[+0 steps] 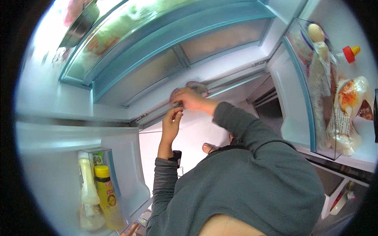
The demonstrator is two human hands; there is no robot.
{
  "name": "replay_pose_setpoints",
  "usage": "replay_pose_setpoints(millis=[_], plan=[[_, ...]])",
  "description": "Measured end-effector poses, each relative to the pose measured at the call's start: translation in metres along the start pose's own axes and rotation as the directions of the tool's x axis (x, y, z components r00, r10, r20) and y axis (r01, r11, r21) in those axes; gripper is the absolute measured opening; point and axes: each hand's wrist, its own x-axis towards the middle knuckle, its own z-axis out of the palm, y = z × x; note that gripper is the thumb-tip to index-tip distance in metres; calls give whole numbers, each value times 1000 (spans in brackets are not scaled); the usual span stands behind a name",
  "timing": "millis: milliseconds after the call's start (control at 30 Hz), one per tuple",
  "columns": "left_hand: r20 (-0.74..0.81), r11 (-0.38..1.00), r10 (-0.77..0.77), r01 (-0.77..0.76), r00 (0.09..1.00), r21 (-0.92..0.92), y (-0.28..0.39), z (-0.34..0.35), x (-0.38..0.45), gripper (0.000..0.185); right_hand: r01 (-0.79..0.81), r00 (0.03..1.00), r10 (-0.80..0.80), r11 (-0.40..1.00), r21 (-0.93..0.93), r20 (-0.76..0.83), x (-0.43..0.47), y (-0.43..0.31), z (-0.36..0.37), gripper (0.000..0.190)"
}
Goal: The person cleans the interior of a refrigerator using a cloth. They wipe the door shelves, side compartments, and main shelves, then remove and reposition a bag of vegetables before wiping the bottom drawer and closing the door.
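Observation:
In front of an open refrigerator, my right hand [189, 98] is bent over a clear plastic bag or wrap with a reddish edge [198, 88]; the hand is blurred, and its exact hold is hard to see. Just below it, my left hand [172, 122] is raised, its fingertips curled near a small dark thing [177, 103] under the right hand. Whether the left fingers pinch it cannot be told. Both hands are at the fridge's lower front edge, below the two drawer fronts [218, 41].
The left door [127, 165] holds a yellow-capped bottle [107, 194] and a pale bottle [88, 188]. The right door's shelf [301, 100] holds an egg [316, 32] and bagged food [348, 115]. Above left, a glass shelf carries bags [103, 38] and a metal bowl [79, 26].

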Motion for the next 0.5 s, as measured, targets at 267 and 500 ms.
replay_pose_setpoints(millis=[267,500], plan=[[-122,979,-183,171,975,-108,-39,-13,-57,22,-712,692,313,446,-543,-650,-63,49,-135,36],[-243,967,-253,254,936,-27,-61,-20,-106,21,-353,935,200,563,-747,-292,20,10,19,37]])
